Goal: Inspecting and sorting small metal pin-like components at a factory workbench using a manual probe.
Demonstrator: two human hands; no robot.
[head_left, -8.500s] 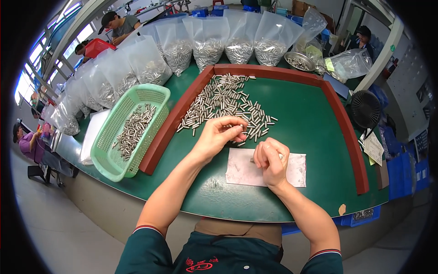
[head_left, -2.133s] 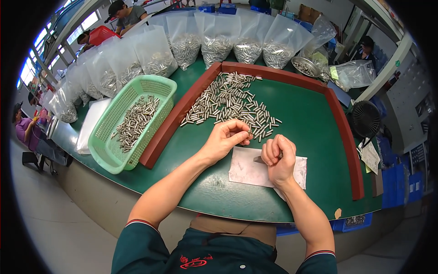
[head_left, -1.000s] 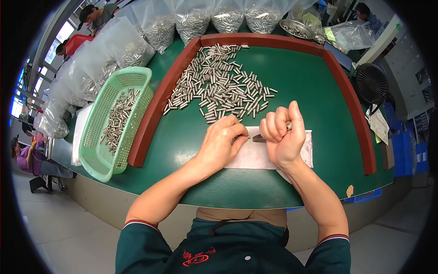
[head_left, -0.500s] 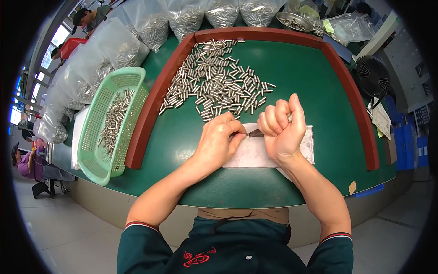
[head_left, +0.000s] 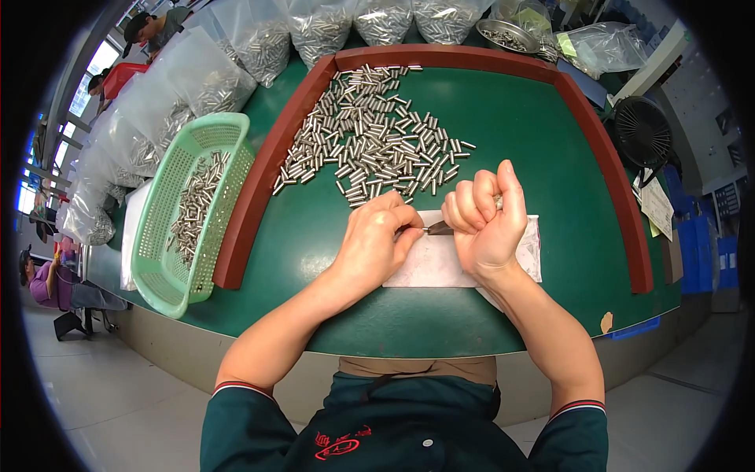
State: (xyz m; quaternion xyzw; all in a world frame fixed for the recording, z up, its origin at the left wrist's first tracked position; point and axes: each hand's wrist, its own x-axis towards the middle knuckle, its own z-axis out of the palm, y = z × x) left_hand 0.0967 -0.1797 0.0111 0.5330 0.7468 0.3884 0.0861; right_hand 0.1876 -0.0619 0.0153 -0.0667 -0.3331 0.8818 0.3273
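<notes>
My left hand (head_left: 373,236) pinches a small metal pin (head_left: 421,230) between thumb and fingertips; most of the pin is hidden. In my right fist (head_left: 487,224) is a knife (head_left: 441,228), its short dark blade pointing left. The blade's tip meets the end of the pin or sits right beside it. A bit of the handle shows between the curled fingers. Beneath both hands lies a pale, stained cloth or pad (head_left: 429,267). Just beyond them, a loose pile of metal pins (head_left: 377,141) spreads over the green table.
A red-brown raised border (head_left: 440,55) frames the green tabletop (head_left: 511,118). Left of it stands a green plastic basket (head_left: 153,271) holding more pins. Clear bags of pins (head_left: 263,51) line the back and left. A metal bowl (head_left: 507,35) and a black fan (head_left: 642,130) stand right.
</notes>
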